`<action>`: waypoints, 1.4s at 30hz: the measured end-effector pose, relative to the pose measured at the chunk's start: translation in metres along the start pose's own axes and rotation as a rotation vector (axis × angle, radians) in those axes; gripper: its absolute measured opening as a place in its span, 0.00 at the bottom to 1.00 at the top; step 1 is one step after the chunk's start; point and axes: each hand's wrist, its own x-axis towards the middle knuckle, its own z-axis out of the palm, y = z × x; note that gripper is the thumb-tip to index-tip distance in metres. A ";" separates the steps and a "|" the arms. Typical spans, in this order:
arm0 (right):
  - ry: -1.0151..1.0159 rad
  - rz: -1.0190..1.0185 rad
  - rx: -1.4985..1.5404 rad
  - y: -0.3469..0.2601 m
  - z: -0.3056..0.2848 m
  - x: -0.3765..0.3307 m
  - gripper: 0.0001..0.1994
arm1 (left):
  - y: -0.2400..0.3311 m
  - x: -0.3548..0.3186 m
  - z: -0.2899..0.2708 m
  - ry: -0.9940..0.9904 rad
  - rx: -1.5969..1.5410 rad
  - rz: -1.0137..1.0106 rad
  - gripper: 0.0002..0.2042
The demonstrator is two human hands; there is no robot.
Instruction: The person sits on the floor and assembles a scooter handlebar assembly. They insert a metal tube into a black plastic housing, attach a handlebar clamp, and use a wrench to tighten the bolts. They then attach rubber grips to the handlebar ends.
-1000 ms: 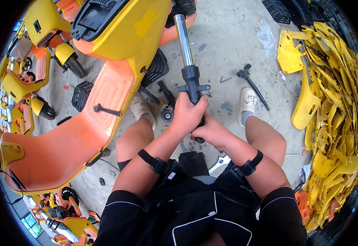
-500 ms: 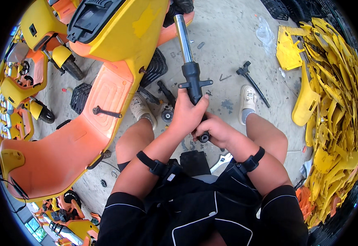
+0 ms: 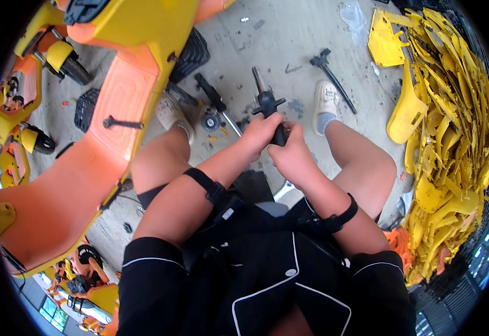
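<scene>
I sit with my knees apart over a concrete floor. Both hands grip a black fork-like steering column (image 3: 268, 103) with a grey metal tube sticking out of its far end. My left hand (image 3: 260, 134) wraps its lower part from the left, and my right hand (image 3: 292, 152) closes on the same part from the right, just below. The column points away from me, between my two light shoes (image 3: 325, 95).
A large orange and yellow scooter body (image 3: 115, 112) lies at my left, with a black wrench (image 3: 122, 123) on its deck. Black parts and a second column (image 3: 329, 70) lie on the floor ahead. A heap of yellow plastic panels (image 3: 452, 140) fills the right side.
The column has come down and closer to me, now tilted and showing less of its tube. My view has shifted, so the scooter body sits further left.
</scene>
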 end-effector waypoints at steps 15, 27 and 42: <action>-0.186 0.610 -0.109 0.120 0.050 -0.022 0.30 | -0.171 0.011 -0.007 0.002 -0.245 -0.622 0.17; 0.037 0.567 -0.165 0.127 0.067 -0.001 0.27 | -0.183 0.031 -0.022 0.019 -0.405 -0.624 0.15; 0.408 0.372 -0.261 0.119 0.076 0.012 0.16 | -0.173 0.024 -0.008 -0.016 -0.638 -0.480 0.14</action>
